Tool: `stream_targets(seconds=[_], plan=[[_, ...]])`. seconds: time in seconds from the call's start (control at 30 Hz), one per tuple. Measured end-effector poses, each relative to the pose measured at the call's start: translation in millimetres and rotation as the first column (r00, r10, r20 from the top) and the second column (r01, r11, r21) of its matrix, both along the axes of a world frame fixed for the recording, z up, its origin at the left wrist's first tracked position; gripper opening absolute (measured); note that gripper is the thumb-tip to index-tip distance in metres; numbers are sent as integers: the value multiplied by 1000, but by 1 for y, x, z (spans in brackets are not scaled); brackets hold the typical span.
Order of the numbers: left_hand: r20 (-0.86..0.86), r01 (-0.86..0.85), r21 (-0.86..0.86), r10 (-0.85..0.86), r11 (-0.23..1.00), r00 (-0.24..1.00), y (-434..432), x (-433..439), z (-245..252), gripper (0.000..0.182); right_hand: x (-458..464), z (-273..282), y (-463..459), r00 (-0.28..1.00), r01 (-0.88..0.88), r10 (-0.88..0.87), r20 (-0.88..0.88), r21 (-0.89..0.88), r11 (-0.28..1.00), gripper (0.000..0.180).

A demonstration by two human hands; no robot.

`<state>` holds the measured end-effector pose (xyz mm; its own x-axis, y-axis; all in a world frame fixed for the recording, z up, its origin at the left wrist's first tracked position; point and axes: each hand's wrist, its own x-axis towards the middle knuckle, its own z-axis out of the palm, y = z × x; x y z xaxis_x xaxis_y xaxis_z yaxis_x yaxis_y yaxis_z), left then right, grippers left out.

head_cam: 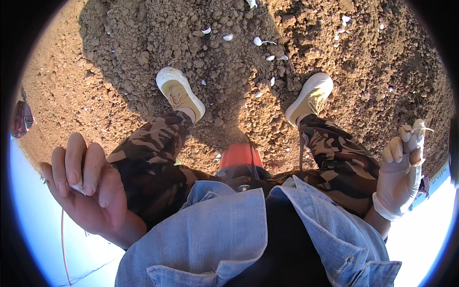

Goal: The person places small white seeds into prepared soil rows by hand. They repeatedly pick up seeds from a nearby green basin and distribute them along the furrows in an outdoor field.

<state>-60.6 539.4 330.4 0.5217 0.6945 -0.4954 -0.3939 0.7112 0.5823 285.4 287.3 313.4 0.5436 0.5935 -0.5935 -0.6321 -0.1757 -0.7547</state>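
Note:
My bare left hand (86, 183) is raised at the left, palm turned up, fingers curled over a small white piece (79, 188) that looks like a garlic clove. Only its edge shows under the fingertips. At the right, my right hand (400, 172) wears a thin white glove, torn around the fingers, with one bare fingertip showing. Its fingers are bent, and pale bits stick out at the tips; whether they are glove or a clove is unclear. Garlic cloves (228, 37) lie scattered on the loose soil (143, 39) beyond my feet.
My left shoe (179, 91) and right shoe (311, 96) stand apart on the soil. Between my legs is a red bucket-like container (239, 156), partly hidden by my clothing. More cloves (344, 19) lie at the upper right. Dark and red patterned fabric (23, 118) shows at the left rim.

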Motion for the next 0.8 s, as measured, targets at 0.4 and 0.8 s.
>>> stream_targets(seconds=[0.4, 0.8], plan=[[137, 436, -242, -415, 867, 900, -148, 21, 17, 31, -141, 79, -56, 386, -456, 241, 890, -43, 889, 26], [486, 732, -185, -586, 656, 648, -177, 102, 17, 31, -92, -1, -229, 344, 20, -100, 934, 100, 995, 33]])
